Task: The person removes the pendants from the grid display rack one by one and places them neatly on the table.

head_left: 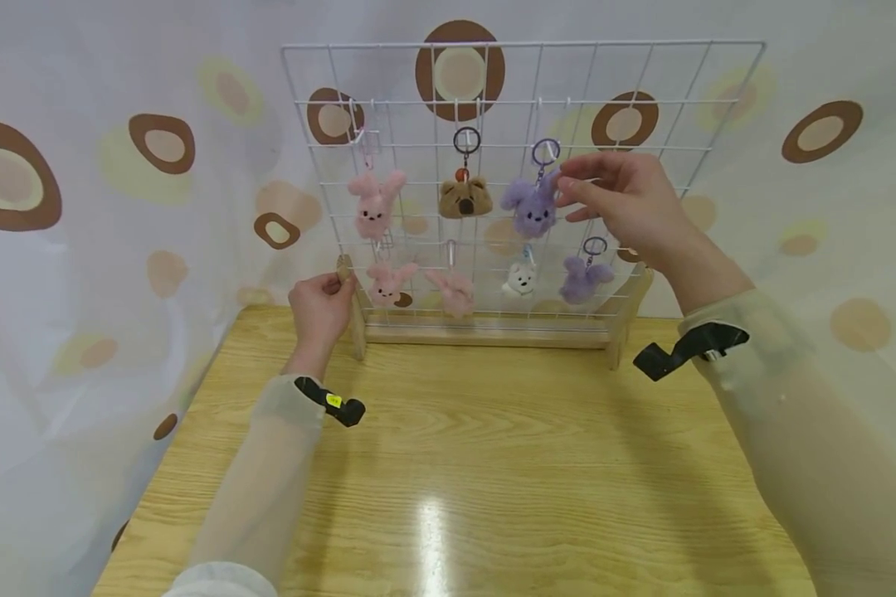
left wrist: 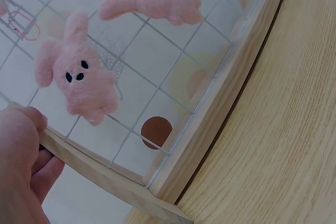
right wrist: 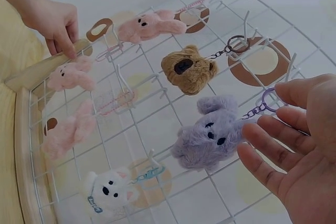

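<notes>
My left hand (head_left: 321, 313) grips the upper end of the wooden side post (left wrist: 100, 174) of a stand, thumb on one face and fingers behind it. My right hand (head_left: 635, 199) is beside the upper purple plush bunny keychain (head_left: 533, 211), its fingers spread and loosely bent. In the right wrist view the thumb lies close to the purple key ring (right wrist: 273, 99); whether it touches is unclear. The bunny hangs by that ring from a hook on the white wire grid (head_left: 642, 43). A brown plush bear-head keychain (head_left: 465, 199) hangs to its left.
Lower on the grid hang a white plush dog (head_left: 521, 280), another purple plush (head_left: 584, 280) and two pink plushes, one of them turned away (head_left: 455, 292). A pink plush bunny (head_left: 376, 207) hangs at upper left. The stand is on a wooden table (head_left: 448, 439) before a patterned curtain.
</notes>
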A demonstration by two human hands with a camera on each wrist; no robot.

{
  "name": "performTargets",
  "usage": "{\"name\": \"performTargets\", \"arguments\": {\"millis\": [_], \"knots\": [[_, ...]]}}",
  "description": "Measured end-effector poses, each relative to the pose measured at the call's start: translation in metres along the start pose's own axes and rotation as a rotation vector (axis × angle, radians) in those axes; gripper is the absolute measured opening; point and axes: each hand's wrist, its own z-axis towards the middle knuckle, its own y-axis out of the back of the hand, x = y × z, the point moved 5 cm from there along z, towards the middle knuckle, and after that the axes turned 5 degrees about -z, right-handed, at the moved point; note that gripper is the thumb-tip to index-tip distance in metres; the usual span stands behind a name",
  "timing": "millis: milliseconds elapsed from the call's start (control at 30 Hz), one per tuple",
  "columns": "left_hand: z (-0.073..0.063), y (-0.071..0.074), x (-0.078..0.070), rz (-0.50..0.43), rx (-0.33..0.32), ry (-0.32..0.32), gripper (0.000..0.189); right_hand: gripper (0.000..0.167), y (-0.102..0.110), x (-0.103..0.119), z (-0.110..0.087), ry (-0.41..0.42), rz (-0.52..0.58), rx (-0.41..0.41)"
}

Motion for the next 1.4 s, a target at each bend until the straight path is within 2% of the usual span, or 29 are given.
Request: {"name": "performTargets", "arguments": {"millis": [133, 233, 500, 767, 1033, 1400], "knots": [[0.001, 0.0, 0.0, -0.012, 0.008, 0.001, 0.027, 0.03, 0.0, 0.0, 0.005, -0.001, 0.008, 0.002], [0.001, -0.001, 0.001, -0.016, 0.016, 0.002, 0.027, 0.032, 0.001, 0.0, 0.008, -0.033, -0.001, 0.002], [0.001, -0.001, 0.002, -0.037, 0.026, 0.001, 0.027, 0.036, 0.001, 0.005, 0.015, -0.095, -0.084, -0.009], [0.002, -0.002, 0.004, -0.051, 0.027, 0.014, 0.028, 0.037, 0.001, 0.007, 0.019, -0.105, -0.097, -0.015], [0.001, -0.004, 0.004, -0.046, 0.035, 0.021, 0.03, 0.027, 0.003, 0.008, 0.024, -0.12, -0.046, -0.002], [0.001, -0.002, 0.008, -0.047, 0.024, 0.015, 0.03, 0.029, -0.003, 0.014, 0.032, -0.122, -0.108, -0.003]]}}
